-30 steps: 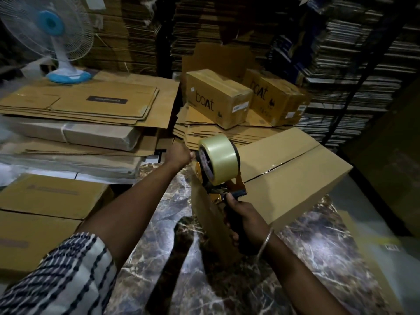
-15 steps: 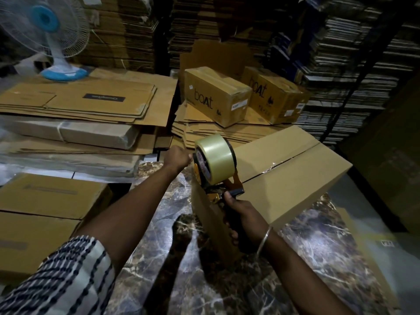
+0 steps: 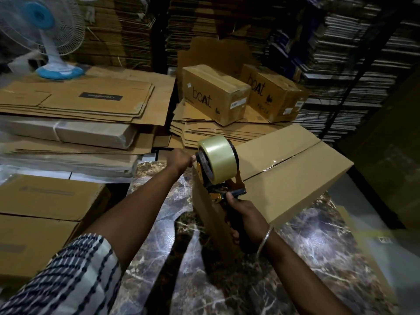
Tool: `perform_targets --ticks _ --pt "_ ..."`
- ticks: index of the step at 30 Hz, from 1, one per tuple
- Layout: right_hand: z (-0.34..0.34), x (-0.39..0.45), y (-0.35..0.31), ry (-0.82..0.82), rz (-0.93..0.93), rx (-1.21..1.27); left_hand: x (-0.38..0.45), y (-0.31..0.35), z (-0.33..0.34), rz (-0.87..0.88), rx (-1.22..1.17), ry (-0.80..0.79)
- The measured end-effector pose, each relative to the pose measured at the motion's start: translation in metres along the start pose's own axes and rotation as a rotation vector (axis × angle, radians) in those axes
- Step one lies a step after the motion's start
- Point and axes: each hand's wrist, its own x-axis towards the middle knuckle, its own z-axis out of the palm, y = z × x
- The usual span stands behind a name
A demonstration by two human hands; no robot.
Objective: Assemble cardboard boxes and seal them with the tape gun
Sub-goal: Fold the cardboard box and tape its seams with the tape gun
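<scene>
A plain brown cardboard box point(image 3: 288, 178) stands on the marble floor, its top flaps folded shut with a seam running across the top. My right hand point(image 3: 244, 214) grips the black handle of a tape gun point(image 3: 218, 167) carrying a large roll of clear tape. The gun sits at the box's near upper edge. My left hand point(image 3: 180, 158) holds the box's near left top corner, right beside the roll; its fingers are hidden behind the hand and the roll.
Flat cardboard sheets point(image 3: 79, 101) are stacked at left, with a blue and white fan point(image 3: 45, 37) on them. Two sealed "boat" boxes point(image 3: 213, 92) sit on flat sheets behind. More cartons point(image 3: 41, 201) lie at near left. Tall stacks of board line the back. Marble floor point(image 3: 306, 258) surrounds the box.
The tape gun and my right hand have stayed at the box's near edge. My left hand has kept its hold on the corner. The view has shifted slightly.
</scene>
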Motion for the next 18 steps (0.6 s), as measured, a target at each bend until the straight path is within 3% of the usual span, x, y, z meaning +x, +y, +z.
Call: perform_targets --ticks 2,7,12,16,18 --pt "0.001 0.005 -0.004 0.028 0.003 0.005 0.006 0.0 0.005 0.003 -0.064 -0.044" --pt "-0.001 0.015 -0.015 0.063 0.046 0.043 0.012 0.007 0.016 -0.217 -0.307 -0.164" --pt "-0.006 0.022 -0.017 0.078 0.083 0.039 0.009 0.009 0.02 -0.252 -0.245 -0.344" --pt "-0.007 0.021 -0.018 0.058 0.11 0.074 0.023 -0.004 0.027 0.07 -0.245 0.048" --pt "-0.007 0.021 -0.019 0.056 0.133 0.083 0.024 -0.005 0.027 0.105 -0.23 0.104"
